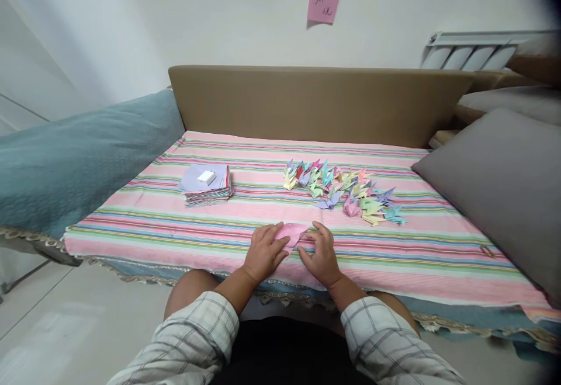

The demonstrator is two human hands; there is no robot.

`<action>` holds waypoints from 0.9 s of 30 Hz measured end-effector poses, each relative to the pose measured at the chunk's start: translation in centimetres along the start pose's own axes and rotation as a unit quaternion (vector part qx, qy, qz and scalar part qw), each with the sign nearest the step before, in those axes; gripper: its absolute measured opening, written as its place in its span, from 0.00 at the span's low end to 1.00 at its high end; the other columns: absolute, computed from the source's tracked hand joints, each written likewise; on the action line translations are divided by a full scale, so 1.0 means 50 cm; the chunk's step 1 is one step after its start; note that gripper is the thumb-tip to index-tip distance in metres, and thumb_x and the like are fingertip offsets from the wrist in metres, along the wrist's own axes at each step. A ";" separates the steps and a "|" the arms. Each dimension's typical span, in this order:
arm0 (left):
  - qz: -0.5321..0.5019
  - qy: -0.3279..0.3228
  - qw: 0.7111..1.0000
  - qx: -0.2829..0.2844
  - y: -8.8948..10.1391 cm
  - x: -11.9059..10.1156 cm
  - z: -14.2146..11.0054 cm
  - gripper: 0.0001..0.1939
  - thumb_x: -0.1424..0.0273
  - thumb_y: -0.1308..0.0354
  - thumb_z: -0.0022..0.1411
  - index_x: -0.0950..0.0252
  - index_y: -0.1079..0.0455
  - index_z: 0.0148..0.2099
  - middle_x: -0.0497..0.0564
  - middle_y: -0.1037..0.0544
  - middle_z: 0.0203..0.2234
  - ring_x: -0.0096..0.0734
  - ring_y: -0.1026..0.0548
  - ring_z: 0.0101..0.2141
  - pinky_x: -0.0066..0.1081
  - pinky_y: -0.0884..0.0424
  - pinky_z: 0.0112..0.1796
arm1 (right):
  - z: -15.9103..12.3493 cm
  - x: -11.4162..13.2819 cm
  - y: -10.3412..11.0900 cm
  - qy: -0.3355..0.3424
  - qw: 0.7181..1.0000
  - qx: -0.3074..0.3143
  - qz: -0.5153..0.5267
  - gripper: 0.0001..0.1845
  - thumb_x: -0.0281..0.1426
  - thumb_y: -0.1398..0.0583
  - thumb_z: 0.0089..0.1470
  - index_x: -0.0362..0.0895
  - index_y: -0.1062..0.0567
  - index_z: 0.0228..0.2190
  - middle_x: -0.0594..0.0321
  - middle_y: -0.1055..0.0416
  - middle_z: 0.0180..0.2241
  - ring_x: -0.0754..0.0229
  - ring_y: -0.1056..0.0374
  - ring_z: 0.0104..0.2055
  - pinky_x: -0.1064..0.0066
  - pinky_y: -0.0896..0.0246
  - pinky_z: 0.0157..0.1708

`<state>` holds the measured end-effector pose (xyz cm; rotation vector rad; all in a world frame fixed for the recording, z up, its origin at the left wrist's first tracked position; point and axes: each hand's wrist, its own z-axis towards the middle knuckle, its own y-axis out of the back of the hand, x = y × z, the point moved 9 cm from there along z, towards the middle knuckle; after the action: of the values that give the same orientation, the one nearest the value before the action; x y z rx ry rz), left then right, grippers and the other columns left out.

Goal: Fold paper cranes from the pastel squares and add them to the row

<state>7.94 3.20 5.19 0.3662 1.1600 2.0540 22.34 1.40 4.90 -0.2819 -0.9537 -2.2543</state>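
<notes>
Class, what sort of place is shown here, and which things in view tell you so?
Probably a living room or similar room in a home: a striped cloth covers a sofa-like seat, a large grey cushion rests on it, and a radiator stands against the wall.

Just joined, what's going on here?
A person is working a piece of pink paper on a striped cloth. The left hand lies over the paper's left part; the right hand is at its right tip, though whether it grips is unclear. Beyond, to the right, sits a cluster of folded paper birds; to the left, a paper stack with a small white block on top.
</notes>
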 end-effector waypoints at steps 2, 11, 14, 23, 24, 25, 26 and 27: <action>-0.005 0.011 1.000 -0.002 0.002 0.004 0.000 0.15 0.59 0.44 0.59 0.59 0.29 0.46 0.54 0.35 0.57 0.45 0.37 0.51 0.46 0.40 0.50 | -0.002 -0.010 0.008 -0.025 0.999 -0.022 0.004 0.08 0.32 0.43 0.51 0.43 0.32 0.35 0.51 0.40 0.45 0.49 0.44 0.53 0.52 0.44 0.51; 0.029 0.039 0.999 -0.023 0.010 0.000 -0.013 0.10 0.59 0.46 0.60 0.56 0.28 0.39 0.49 0.27 0.51 0.42 0.32 0.44 0.49 0.46 0.50 | 0.006 0.020 -0.034 0.025 0.992 0.125 0.008 0.14 0.28 0.48 0.54 0.44 0.27 0.40 0.56 0.32 0.41 0.53 0.40 0.46 0.58 0.45 0.50; 0.026 0.033 0.999 -0.016 0.006 -0.002 -0.015 0.10 0.60 0.46 0.61 0.55 0.28 0.42 0.48 0.25 0.48 0.42 0.31 0.44 0.47 0.45 0.48 | 0.004 0.027 -0.042 0.042 0.987 0.154 0.009 0.16 0.27 0.48 0.54 0.45 0.27 0.43 0.57 0.31 0.44 0.54 0.39 0.47 0.59 0.46 0.50; -0.038 -0.036 0.999 0.009 -0.007 -0.007 -0.007 0.10 0.65 0.48 0.63 0.59 0.29 0.44 0.51 0.22 0.42 0.35 0.27 0.47 0.45 0.49 0.56 | -0.003 0.030 -0.053 0.047 0.983 0.180 -0.008 0.13 0.27 0.48 0.56 0.45 0.25 0.39 0.58 0.28 0.38 0.55 0.39 0.43 0.62 0.45 0.44; -0.049 -0.039 0.998 0.021 -0.010 -0.006 -0.006 0.10 0.66 0.49 0.63 0.60 0.30 0.45 0.52 0.22 0.42 0.34 0.27 0.46 0.44 0.48 0.56 | -0.004 0.030 -0.053 0.046 0.982 0.183 -0.008 0.13 0.27 0.48 0.56 0.45 0.26 0.39 0.59 0.28 0.39 0.55 0.39 0.43 0.62 0.45 0.44; -0.059 -0.039 0.997 0.028 -0.011 -0.004 -0.006 0.11 0.66 0.49 0.63 0.61 0.31 0.47 0.52 0.22 0.42 0.34 0.27 0.46 0.44 0.45 0.56 | -0.004 0.029 -0.053 0.047 0.981 0.188 -0.005 0.13 0.27 0.48 0.56 0.45 0.26 0.39 0.59 0.28 0.40 0.55 0.39 0.43 0.62 0.45 0.44; -0.066 -0.038 0.997 0.033 -0.012 -0.001 -0.005 0.12 0.67 0.48 0.63 0.61 0.31 0.48 0.53 0.23 0.43 0.34 0.27 0.46 0.43 0.43 0.55 | -0.004 0.029 -0.054 0.048 0.980 0.193 0.000 0.13 0.27 0.47 0.56 0.46 0.26 0.40 0.59 0.28 0.41 0.55 0.39 0.43 0.62 0.45 0.44; -0.072 -0.038 0.996 0.036 -0.013 0.001 -0.006 0.13 0.67 0.48 0.63 0.62 0.32 0.49 0.53 0.23 0.43 0.34 0.28 0.47 0.43 0.41 0.54 | -0.005 0.029 -0.054 0.051 0.979 0.198 0.004 0.13 0.28 0.47 0.56 0.46 0.26 0.41 0.59 0.28 0.42 0.55 0.39 0.43 0.62 0.45 0.44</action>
<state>8.07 3.27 4.48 0.3807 1.1814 1.8625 19.52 1.90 3.85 0.0067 -1.3113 -1.9931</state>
